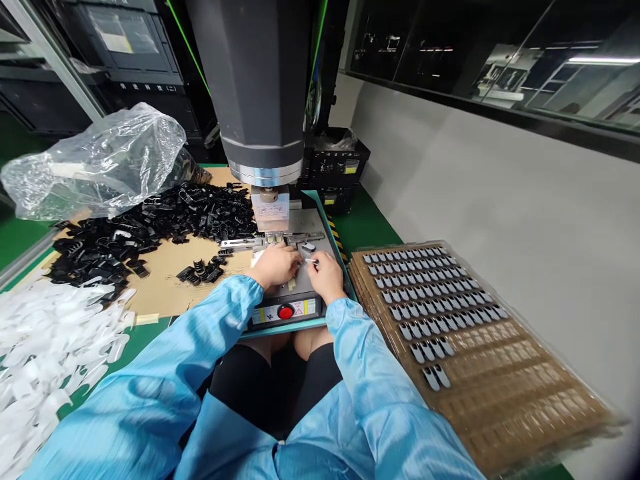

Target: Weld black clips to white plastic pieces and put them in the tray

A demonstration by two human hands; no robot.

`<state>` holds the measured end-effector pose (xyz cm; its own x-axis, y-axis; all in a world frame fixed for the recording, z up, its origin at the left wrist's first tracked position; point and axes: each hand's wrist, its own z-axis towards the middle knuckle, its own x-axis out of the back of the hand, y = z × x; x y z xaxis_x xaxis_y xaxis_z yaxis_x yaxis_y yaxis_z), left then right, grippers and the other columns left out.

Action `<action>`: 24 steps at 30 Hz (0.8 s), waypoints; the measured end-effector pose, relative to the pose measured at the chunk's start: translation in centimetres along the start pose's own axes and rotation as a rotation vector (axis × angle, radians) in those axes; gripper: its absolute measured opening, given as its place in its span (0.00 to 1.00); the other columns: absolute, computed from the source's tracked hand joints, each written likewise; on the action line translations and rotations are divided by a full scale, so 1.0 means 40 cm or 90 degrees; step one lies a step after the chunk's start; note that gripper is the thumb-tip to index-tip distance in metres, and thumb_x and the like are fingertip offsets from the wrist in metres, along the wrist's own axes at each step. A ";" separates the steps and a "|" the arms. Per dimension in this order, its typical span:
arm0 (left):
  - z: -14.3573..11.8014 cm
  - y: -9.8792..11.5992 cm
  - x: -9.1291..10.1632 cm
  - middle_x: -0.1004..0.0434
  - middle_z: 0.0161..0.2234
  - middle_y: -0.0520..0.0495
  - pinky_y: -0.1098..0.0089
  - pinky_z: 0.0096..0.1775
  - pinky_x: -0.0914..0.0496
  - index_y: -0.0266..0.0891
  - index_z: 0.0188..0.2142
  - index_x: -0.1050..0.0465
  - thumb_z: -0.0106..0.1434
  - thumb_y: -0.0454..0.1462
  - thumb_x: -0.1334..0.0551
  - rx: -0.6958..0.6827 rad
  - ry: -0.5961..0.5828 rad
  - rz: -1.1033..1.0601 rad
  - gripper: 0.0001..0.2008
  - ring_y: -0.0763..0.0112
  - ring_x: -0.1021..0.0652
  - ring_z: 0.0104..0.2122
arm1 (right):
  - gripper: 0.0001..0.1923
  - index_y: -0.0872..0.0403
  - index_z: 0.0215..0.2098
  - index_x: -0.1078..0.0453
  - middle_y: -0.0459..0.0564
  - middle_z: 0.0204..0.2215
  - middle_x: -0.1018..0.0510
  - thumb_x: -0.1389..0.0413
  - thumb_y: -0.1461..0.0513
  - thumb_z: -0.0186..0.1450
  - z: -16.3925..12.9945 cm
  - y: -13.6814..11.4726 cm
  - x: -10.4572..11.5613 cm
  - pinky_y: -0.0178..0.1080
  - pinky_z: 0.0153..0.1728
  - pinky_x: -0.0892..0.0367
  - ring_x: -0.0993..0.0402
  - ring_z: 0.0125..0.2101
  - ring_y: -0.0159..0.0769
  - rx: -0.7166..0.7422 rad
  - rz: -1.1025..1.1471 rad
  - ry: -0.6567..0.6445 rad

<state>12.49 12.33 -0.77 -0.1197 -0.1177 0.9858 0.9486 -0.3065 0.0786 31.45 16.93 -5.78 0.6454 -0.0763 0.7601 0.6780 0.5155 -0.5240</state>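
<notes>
My left hand (277, 264) is over the machine's metal base plate (301, 283), fingers curled together just in front of the metal fixture (245, 244). Whatever its fingertips hold, if anything, is hidden. Close beside it, my right hand (327, 275) pinches a small white plastic piece (311, 261) between thumb and finger. A small grey-and-black part (309, 247) lies on the plate just beyond my fingertips. Above the fixture hangs the press head (270, 212) of the machine, a pale block under a dark column.
Black plastic clips (200, 210) are heaped at left, with white plastic pieces (60, 340) nearer me. A clear plastic bag (110, 163) lies behind them. A red button (285, 312) faces me. At right, a stack of trays (505, 413) holds rows of grey parts (430, 287).
</notes>
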 end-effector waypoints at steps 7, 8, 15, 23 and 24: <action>0.014 -0.005 -0.004 0.18 0.40 0.37 0.57 0.51 0.31 0.39 0.45 0.21 0.77 0.38 0.47 -0.034 0.029 -0.029 0.15 0.55 0.21 0.43 | 0.06 0.48 0.43 0.32 0.46 0.38 0.17 0.45 0.63 0.67 -0.005 0.008 0.001 0.38 0.37 0.35 0.21 0.35 0.40 -0.045 0.091 0.017; 0.011 -0.004 -0.002 0.18 0.40 0.38 0.58 0.50 0.31 0.39 0.46 0.21 0.76 0.38 0.46 -0.023 0.042 -0.047 0.14 0.55 0.21 0.43 | 0.06 0.48 0.43 0.33 0.46 0.36 0.17 0.46 0.62 0.67 -0.005 0.008 0.002 0.38 0.36 0.35 0.21 0.34 0.41 -0.050 0.085 0.020; -0.078 -0.036 0.022 0.20 0.37 0.46 0.65 0.38 0.30 0.42 0.47 0.29 0.75 0.39 0.45 0.189 0.210 -0.325 0.08 0.64 0.23 0.34 | 0.05 0.48 0.43 0.34 0.45 0.29 0.25 0.49 0.59 0.69 -0.005 0.008 0.006 0.38 0.33 0.40 0.29 0.30 0.40 -0.053 0.053 0.045; -0.172 -0.138 -0.026 0.17 0.42 0.44 0.60 0.46 0.24 0.40 0.61 0.25 0.70 0.44 0.36 0.332 0.236 -0.514 0.22 0.62 0.19 0.39 | 0.10 0.49 0.43 0.29 0.52 0.39 0.21 0.52 0.58 0.74 -0.006 0.001 0.014 0.39 0.43 0.33 0.25 0.39 0.42 0.016 0.066 0.054; -0.172 -0.143 -0.024 0.16 0.43 0.43 0.59 0.48 0.24 0.40 0.61 0.24 0.70 0.44 0.37 0.329 0.242 -0.491 0.22 0.61 0.18 0.40 | 0.10 0.49 0.44 0.29 0.53 0.40 0.20 0.53 0.58 0.75 -0.005 0.000 0.014 0.40 0.43 0.32 0.24 0.39 0.42 0.012 0.078 0.046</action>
<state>5.17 7.70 -3.18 -0.7559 -0.3813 0.5322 0.5721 0.0105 0.8201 31.89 16.70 -5.42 0.7467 -0.0727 0.6612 0.5864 0.5411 -0.6028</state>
